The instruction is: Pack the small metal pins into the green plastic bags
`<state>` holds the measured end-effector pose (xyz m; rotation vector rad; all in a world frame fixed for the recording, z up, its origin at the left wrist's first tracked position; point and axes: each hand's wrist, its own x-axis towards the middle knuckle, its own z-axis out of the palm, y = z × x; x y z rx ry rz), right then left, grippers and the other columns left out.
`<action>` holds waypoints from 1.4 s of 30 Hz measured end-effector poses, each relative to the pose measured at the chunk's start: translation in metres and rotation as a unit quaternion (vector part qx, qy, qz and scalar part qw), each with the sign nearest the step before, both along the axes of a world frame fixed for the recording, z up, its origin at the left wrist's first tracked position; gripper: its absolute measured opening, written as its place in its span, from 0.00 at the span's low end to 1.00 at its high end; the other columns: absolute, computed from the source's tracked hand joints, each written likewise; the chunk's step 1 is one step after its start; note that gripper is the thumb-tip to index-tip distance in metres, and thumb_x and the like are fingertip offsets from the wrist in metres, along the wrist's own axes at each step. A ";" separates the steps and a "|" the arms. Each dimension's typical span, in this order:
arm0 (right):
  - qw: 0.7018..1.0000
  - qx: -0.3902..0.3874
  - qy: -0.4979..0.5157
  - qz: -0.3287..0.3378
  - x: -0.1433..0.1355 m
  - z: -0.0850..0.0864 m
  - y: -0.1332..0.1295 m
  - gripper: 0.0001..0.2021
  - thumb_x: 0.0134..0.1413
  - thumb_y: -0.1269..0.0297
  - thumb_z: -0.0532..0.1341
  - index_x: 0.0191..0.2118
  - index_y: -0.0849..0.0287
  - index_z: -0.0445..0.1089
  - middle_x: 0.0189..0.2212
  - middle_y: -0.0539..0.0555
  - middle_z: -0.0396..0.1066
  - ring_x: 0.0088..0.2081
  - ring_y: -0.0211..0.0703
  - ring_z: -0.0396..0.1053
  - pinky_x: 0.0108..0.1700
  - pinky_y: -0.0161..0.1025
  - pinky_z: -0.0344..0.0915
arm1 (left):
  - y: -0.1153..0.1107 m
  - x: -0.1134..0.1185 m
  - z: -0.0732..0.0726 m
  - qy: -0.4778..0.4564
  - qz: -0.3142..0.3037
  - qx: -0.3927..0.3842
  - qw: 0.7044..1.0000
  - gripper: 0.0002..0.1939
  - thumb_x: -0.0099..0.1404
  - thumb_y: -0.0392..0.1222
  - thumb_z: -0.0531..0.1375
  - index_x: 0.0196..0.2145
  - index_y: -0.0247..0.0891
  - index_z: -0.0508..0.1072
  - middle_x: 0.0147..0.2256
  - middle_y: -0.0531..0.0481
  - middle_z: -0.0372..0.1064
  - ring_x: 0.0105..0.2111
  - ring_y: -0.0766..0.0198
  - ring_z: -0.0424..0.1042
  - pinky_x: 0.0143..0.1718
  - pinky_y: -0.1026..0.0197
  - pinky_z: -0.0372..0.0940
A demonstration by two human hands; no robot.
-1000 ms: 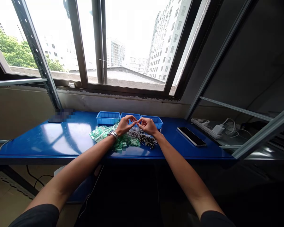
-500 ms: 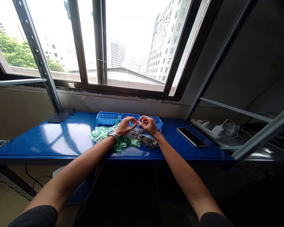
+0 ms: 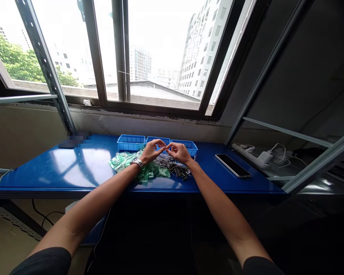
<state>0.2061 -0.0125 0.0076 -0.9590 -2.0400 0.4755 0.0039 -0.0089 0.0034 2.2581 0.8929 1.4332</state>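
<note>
My left hand (image 3: 151,151) and my right hand (image 3: 179,152) meet fingertip to fingertip above the table, each in a pinch. Whatever lies between the fingertips is too small to make out. Under my left hand and wrist spreads a heap of green clear plastic bags (image 3: 126,161). Below my right hand lies a pile of small dark, thin metal pieces (image 3: 180,172), like screws or pins. Some greyish clear pieces (image 3: 163,160) sit between the two heaps. Just behind my hands stand blue plastic bins, the left one (image 3: 131,143) in full sight, the others partly covered by my fingers.
The blue table (image 3: 74,168) runs along a wall under a window. A phone (image 3: 232,165) lies on its right side. Further right are a power strip and a white charger (image 3: 265,157) with cables. Metal shelf posts (image 3: 64,114) rise at both sides.
My right hand's fingers have lowered and flattened slightly. Both hands stay together over the heaps, and the piles look the same.
</note>
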 end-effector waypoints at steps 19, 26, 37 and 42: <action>0.998 0.034 0.029 -0.034 -0.001 0.007 -0.007 0.13 0.59 0.52 0.61 0.35 0.58 0.71 0.19 0.43 0.53 0.20 0.34 0.50 0.24 0.34 0.50 | 0.000 0.001 -0.001 0.027 0.008 0.023 0.999 0.10 0.69 0.48 0.62 0.37 0.38 0.77 0.35 0.47 0.77 0.37 0.59 0.72 0.35 0.60 0.64; 0.994 0.053 -0.026 -0.096 0.009 0.012 -0.005 0.13 0.56 0.52 0.63 0.34 0.58 0.76 0.19 0.47 0.61 0.22 0.37 0.56 0.27 0.35 0.56 | -0.007 -0.002 0.011 0.017 0.054 0.074 0.996 0.09 0.70 0.46 0.60 0.40 0.38 0.76 0.37 0.46 0.75 0.39 0.56 0.70 0.40 0.56 0.66; 0.957 0.057 -0.056 -0.278 0.048 0.010 0.010 0.14 0.55 0.51 0.63 0.31 0.57 0.77 0.23 0.53 0.70 0.25 0.42 0.65 0.27 0.37 0.52 | -0.130 -0.016 0.059 0.132 -0.069 0.266 0.952 0.09 0.68 0.38 0.58 0.43 0.47 0.77 0.40 0.47 0.77 0.46 0.51 0.72 0.49 0.45 0.67; 0.965 0.060 -0.063 -0.247 0.039 0.010 0.007 0.14 0.56 0.53 0.63 0.29 0.58 0.76 0.21 0.51 0.68 0.24 0.41 0.63 0.28 0.37 0.53 | -0.203 -0.072 -0.014 0.321 -0.195 0.159 0.913 0.17 0.66 0.39 0.56 0.47 0.52 0.80 0.33 0.47 0.77 0.38 0.50 0.75 0.43 0.46 0.71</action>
